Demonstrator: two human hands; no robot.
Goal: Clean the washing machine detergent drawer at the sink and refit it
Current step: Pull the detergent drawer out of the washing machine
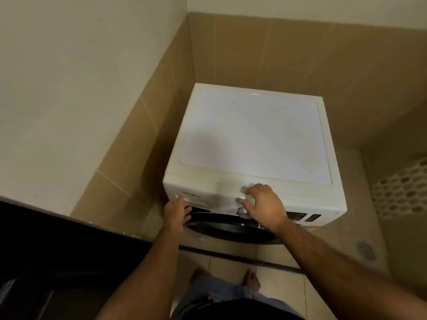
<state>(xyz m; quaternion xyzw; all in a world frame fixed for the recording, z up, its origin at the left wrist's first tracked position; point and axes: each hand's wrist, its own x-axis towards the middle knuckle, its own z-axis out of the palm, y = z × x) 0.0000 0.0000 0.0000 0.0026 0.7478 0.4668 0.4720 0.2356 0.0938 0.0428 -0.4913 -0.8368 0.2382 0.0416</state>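
A white front-loading washing machine [254,137] stands in a tiled corner. Its detergent drawer [196,197] sits flush in the left end of the front panel, under the brand lettering. My left hand [176,212] reaches up to the drawer's front, with its fingertips on the lower left part of the drawer face. My right hand [263,205] rests on the control panel, with bent fingers spread over the round dial [240,200], which is partly hidden. The dark door ring [231,227] shows below both hands.
Tan tiled walls close in on the machine at the left and back. A dark counter or cabinet [57,250] is at the lower left. A floor drain [366,250] lies on the tiled floor to the right. My bare feet stand just in front of the machine.
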